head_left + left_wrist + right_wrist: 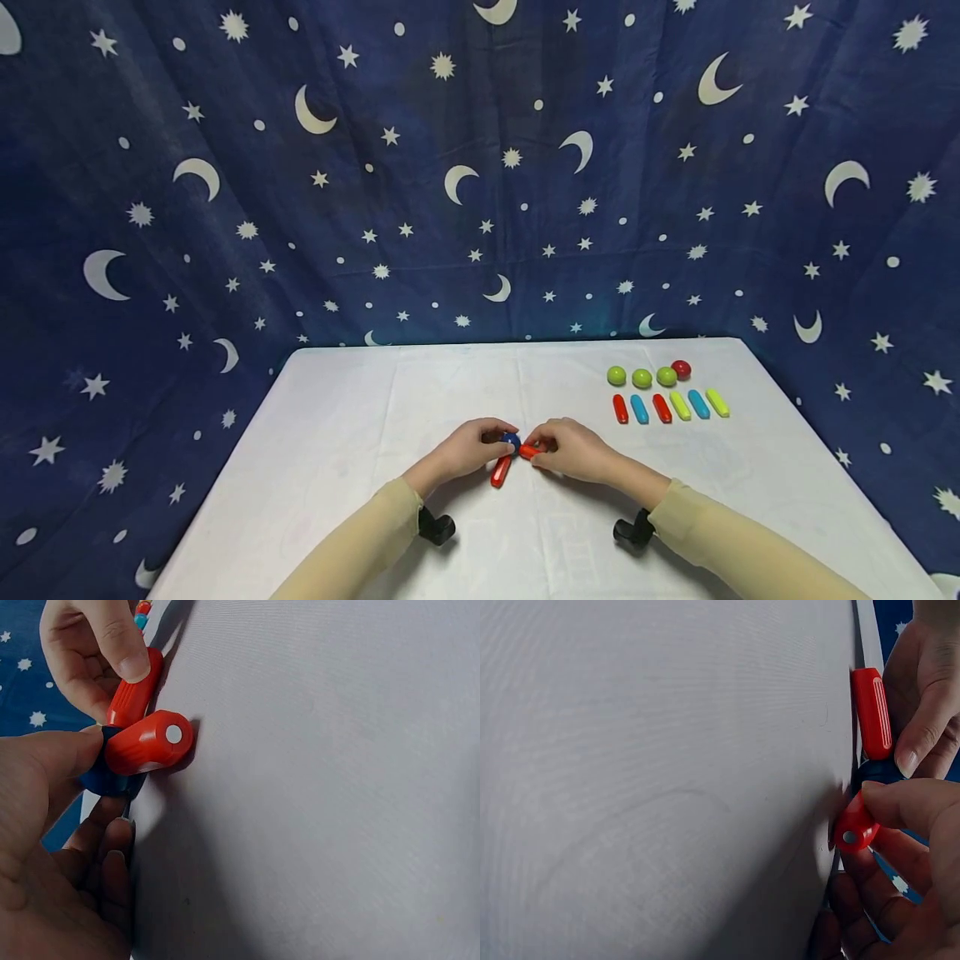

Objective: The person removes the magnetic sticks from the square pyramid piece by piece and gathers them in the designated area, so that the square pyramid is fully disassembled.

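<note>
My left hand (463, 451) pinches a dark blue ball (512, 439) between thumb and fingers, low over the white table. From the ball a short red rod (500, 472) points toward the near side, touching it; its free end carries a pale round dot in the left wrist view. A second red rod (528, 451) is pinched by my right hand (576, 452), one end against the right side of the ball. In the left wrist view this second rod (136, 694) meets the blue ball (103, 778) beside the first. Fingers hide part of the ball.
Toward the back right of the white table (337, 400), several green balls (617, 376) and one red ball (681, 369) form a row. Before them lie red, blue (639, 409) and yellow-green rods (717, 403). A dark blue star-patterned cloth (420, 208) hangs behind the table.
</note>
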Tool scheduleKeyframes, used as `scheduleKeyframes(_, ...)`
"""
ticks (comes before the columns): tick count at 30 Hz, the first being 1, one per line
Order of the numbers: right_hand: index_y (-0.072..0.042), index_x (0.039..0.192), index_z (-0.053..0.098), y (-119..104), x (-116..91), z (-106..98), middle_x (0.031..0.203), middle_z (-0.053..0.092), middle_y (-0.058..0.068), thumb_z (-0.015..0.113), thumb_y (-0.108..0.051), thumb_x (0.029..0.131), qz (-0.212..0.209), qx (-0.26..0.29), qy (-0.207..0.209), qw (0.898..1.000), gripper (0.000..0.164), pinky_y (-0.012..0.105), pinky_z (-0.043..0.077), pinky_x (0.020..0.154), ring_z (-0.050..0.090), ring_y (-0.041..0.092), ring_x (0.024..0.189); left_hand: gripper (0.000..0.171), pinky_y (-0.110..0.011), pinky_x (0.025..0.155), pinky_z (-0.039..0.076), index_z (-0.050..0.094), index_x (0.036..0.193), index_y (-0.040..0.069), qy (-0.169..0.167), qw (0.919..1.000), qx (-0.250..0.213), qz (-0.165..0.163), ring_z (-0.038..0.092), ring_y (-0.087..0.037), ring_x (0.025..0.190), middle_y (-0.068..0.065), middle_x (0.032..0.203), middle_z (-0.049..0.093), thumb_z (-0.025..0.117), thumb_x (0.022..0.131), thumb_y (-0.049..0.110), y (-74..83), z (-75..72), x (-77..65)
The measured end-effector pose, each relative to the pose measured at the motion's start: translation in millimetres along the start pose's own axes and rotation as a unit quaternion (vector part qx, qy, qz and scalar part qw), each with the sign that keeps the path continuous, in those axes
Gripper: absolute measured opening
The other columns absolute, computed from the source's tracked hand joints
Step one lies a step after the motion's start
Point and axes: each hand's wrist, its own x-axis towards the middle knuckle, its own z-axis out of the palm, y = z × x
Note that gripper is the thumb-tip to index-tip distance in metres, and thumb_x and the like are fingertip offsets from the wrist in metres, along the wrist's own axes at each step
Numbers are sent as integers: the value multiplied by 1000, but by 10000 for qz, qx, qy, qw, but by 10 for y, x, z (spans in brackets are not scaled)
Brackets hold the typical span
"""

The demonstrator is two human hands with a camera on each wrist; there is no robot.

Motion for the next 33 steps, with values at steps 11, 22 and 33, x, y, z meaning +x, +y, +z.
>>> scheduleKeyframes(11, -19, 104, 76, 28, -4, 3, 84, 59, -7, 81, -21, 88, 96, 387, -105, 9992, 17, 35, 45, 72, 53, 15, 80, 32, -36, 86, 49, 71, 129, 20, -81, 10000, -37, -16, 59, -13, 96, 8, 114, 68, 70, 99, 32, -28, -4, 22)
scheduleKeyframes(22, -20, 104, 75, 40, 3, -12, 83, 60, -2, 80, -23, 89, 397, 912, -267, 9947, 16, 33, 43, 66, 55, 17, 75, 33, -35, 87, 48, 71, 130, 20, -133, 9999, -17, -58, 58, -13, 97, 7, 116, 67, 70, 99, 33, -2, -22, 17)
scheduleKeyframes(33, -18, 105, 75, 74, 14, -32, 82, 60, 0, 80, -22, 89, 336, 1273, -393, 9905, 17, 30, 41, 61, 54, 18, 72, 31, -43, 102, 44, 71, 128, 21, -205, 9996, -129, -143, 60, -11, 106, 8, 117, 69, 70, 99, 32, -17, -30, 37)
